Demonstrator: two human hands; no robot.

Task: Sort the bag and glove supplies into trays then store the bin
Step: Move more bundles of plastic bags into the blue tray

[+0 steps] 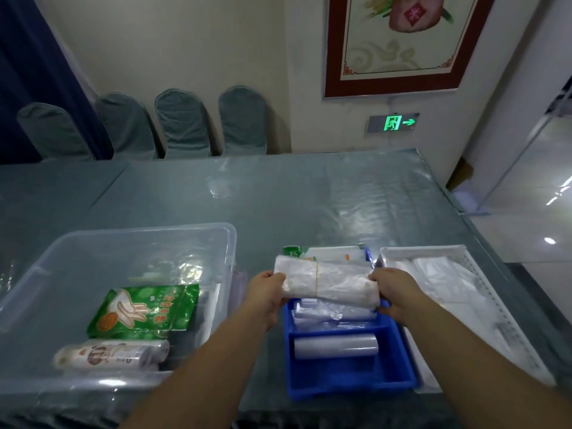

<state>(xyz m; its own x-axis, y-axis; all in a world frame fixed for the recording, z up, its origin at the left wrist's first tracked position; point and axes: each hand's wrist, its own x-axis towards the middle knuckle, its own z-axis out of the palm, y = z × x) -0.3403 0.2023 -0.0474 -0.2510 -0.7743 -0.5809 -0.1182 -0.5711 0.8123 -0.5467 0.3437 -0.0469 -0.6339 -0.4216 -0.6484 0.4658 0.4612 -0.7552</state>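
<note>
Two bare forearms come in from the near edge of the worktop (309, 196). Left hand (267, 297) and right hand (394, 294) each grip one end of a bundle of clear plastic bags (328, 284), fingers closed around it. Bundle is held level, lifted over the far half of the blue tray (349, 383). A thin yellow rubber band (317, 281) wraps it near the middle.

Blue tray sits near the front edge, right of centre. Near compartment holds one roll of clear bags (335, 345) lying on its side. Far compartment has loose clear plastic packs, partly hidden under the bundle. A green-and-white packet (292, 251) pokes out at the tray's far end.

White tray (464, 252) sits just beside the blue tray on its right, toward the right edge of the worktop. It holds flat clear bags; can't tell how many.

Clear bin (133, 239) sits at the front left, well apart from the white tray, close to the blue one. Inside: a green glove packet (145, 308) lying flat, a printed roll (111, 354) on its side just in front of it, touching or nearly so. More clear plastic at the bin's right side, blurred.

Worktop is covered with a glossy clear sheet over grey-green cloth. Four covered chairs (185, 122) stand against the wall past the far edge.
</note>
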